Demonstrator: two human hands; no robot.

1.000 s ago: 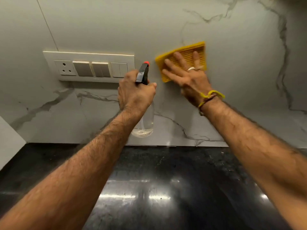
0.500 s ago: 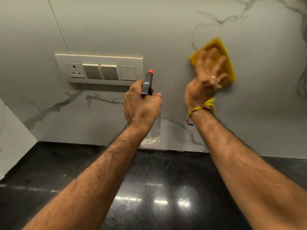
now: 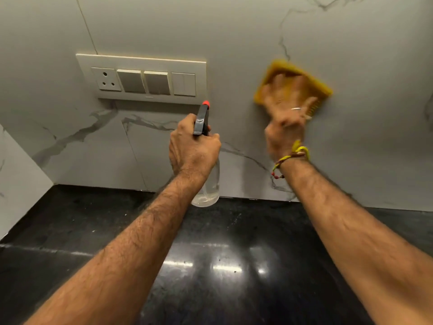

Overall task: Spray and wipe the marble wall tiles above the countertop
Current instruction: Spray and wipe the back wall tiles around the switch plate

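Tiles point(image 3: 234, 31): right hand point(image 3: 284, 113), spread flat on cloth point(image 3: 323, 90), has swept back left towards left hand point(image 3: 194, 148) gripping bottle point(image 3: 208, 184); wiping continues.

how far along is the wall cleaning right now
Done: cannot tell, since wiped tile looks no different. In hand: the right hand presses the yellow cloth flat on the wall, blurred mid-wipe; the left hand grips the spray bottle. Left: likely the tiles around the switch panel.
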